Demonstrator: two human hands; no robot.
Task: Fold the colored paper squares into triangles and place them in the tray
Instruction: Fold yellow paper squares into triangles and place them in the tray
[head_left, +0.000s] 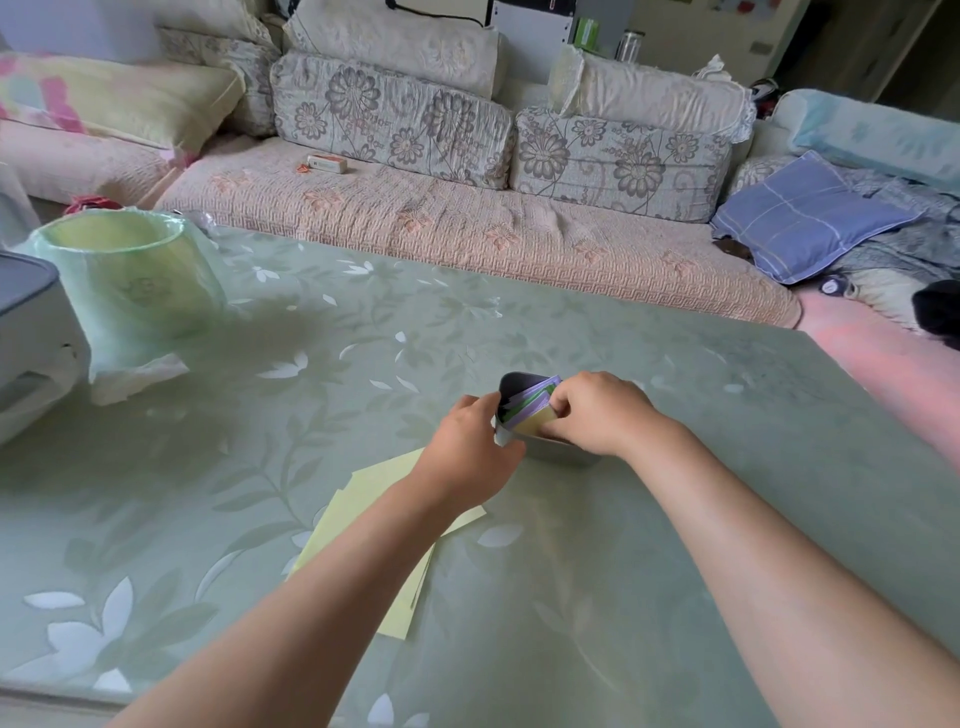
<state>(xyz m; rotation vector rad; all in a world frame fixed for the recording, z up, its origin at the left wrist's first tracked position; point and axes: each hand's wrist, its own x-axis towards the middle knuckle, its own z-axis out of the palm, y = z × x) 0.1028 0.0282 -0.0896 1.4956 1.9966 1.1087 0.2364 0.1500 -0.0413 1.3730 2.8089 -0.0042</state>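
I see the tray (511, 387), small, grey and round-cornered, tilted up on the table (727, 467) near the middle, toward the far edge. It is packed with folded papers (530, 410): lilac, green, a yellow one in front. My left hand (467, 452) curls around the tray's left wall, fingers closed on it. My right hand (597, 410) sits over the tray's right side, fingertips pinched on the yellow folded paper. Flat yellow sheets (374, 499) lie loosely stacked under my left forearm, nearer the front edge. The tabletop is glossy green, leaf-printed, smooth. There is open surface to the right and front. The left edge is crowded by a green plastic-lined bin (124, 280) and a white appliance (31, 338). A sofa (467, 223) lies beyond the far edge.
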